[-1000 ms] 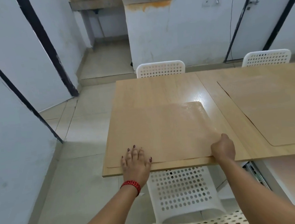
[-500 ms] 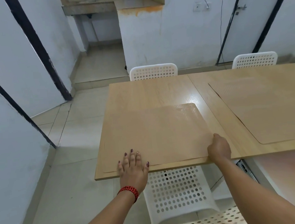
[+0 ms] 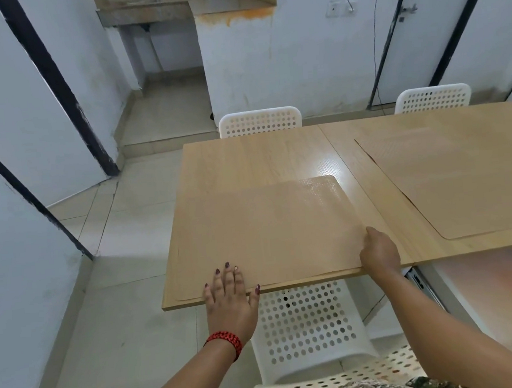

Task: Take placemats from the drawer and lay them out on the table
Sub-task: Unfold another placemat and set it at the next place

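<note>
Placemat (image 3: pixel 270 232) nearer; left hand (image 3: pixel 231 306) flat, right hand (image 3: pixel 379 253) pinching.

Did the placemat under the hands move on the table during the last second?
Yes, slightly. The placemat slid right, toward the seam between the two tabletops, and away from the left edge of the table.

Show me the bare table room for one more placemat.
Bare: the far strip of table between the near placemat and the white chair. The gap to the right placemat is narrow. Crowded: the near edge, left hand and right hand on the mat.
</note>
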